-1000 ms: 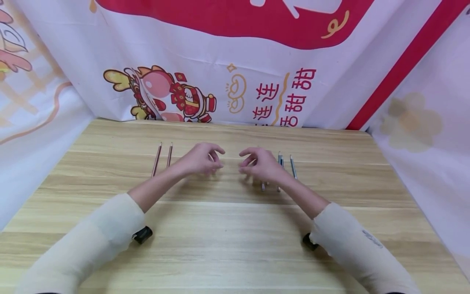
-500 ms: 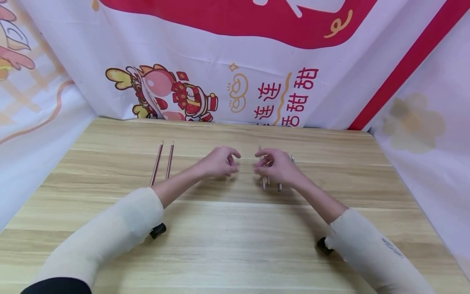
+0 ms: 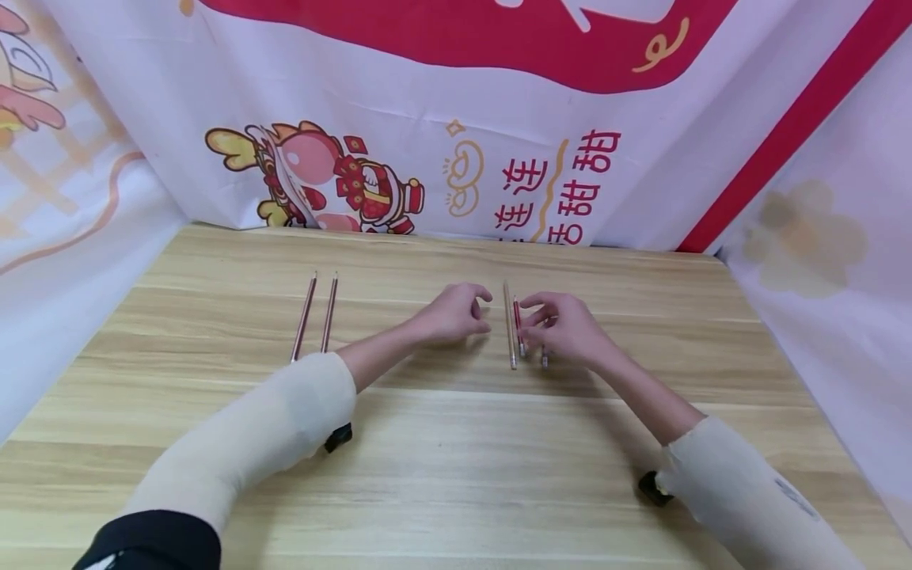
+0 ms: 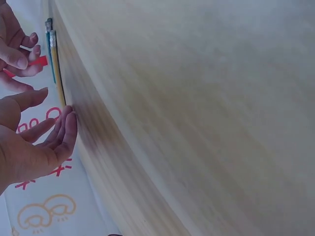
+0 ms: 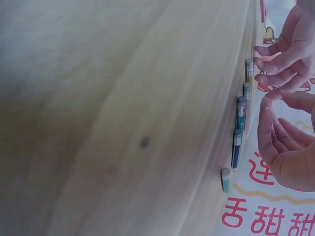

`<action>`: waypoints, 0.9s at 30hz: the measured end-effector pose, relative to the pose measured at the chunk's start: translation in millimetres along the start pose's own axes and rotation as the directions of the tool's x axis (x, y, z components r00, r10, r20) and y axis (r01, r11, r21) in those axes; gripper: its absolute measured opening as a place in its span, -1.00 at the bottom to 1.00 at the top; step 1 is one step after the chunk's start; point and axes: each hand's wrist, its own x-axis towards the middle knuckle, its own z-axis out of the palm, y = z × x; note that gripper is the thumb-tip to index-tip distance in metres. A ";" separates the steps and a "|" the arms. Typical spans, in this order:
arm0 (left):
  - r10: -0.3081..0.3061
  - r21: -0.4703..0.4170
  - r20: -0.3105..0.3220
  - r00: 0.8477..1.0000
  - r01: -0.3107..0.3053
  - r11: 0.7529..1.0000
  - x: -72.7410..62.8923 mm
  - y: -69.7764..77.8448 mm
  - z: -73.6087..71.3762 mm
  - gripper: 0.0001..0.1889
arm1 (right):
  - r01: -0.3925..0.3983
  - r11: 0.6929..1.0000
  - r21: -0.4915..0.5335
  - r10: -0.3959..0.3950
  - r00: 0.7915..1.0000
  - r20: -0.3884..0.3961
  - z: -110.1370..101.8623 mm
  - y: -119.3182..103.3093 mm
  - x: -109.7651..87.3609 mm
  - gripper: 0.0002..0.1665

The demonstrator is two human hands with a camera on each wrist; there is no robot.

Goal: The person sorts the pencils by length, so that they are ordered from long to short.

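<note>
one yellow pencil (image 3: 510,325) lies front-to-back, tip toward the backdrop (image 3: 427,93).

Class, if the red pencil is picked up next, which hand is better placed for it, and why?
Probably the right hand: in the head view, its fingers are close beside the red pencil. The left hand is farther off, and the yellow-tan pencil lies between it and the red one.

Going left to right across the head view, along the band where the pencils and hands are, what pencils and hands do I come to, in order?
First reddish-brown pencil, second reddish-brown pencil, left hand, tan pencil, red pencil, right hand.
</note>
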 end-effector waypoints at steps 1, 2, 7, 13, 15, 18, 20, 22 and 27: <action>-0.004 -0.004 0.001 1.000 0.004 1.000 1.1 0.5 1.0 -0.39 | -0.008 1.000 -0.004 0.008 1.000 -0.005 -0.7 0.4 -0.9 -0.47; -0.010 -0.008 0.001 1.000 0.010 1.000 2.2 1.3 1.9 -0.38 | -0.018 1.000 -0.005 0.018 1.000 -0.011 -1.4 0.4 -2.0 -0.47; -0.031 -0.007 -0.009 0.999 0.031 1.000 7.4 4.3 4.8 -0.37 | -0.070 0.997 -0.014 0.070 0.997 -0.021 -5.3 1.3 -5.9 -0.47; -0.031 -0.013 -0.010 0.999 0.030 0.999 13.6 8.0 9.3 -0.38 | -0.101 0.994 -0.053 0.099 0.994 -0.040 -9.3 7.4 -8.6 -0.50; -0.030 -0.007 -0.011 0.999 0.030 1.000 15.8 9.4 11.6 -0.37 | -0.112 0.992 -0.064 0.109 0.993 -0.044 -10.2 9.5 -10.2 -0.50; -0.029 0.024 -0.018 0.999 0.029 0.999 18.8 10.8 14.9 -0.37 | -0.133 0.988 -0.074 0.130 0.990 -0.046 -11.6 11.1 -13.4 -0.48; -0.022 0.066 -0.029 0.999 0.024 0.998 20.9 11.5 16.4 -0.38 | -0.142 0.987 -0.076 0.138 0.989 -0.050 -12.3 11.4 -15.0 -0.47; -0.026 0.088 -0.038 0.999 0.029 0.996 22.2 12.1 17.4 -0.38 | -0.150 0.986 -0.073 0.147 0.988 -0.052 -13.0 11.5 -15.7 -0.45; -0.058 0.119 -0.062 0.996 0.065 0.991 24.7 13.4 18.9 -0.37 | -0.149 0.986 -0.074 0.146 0.988 -0.046 -14.1 12.3 -15.7 -0.44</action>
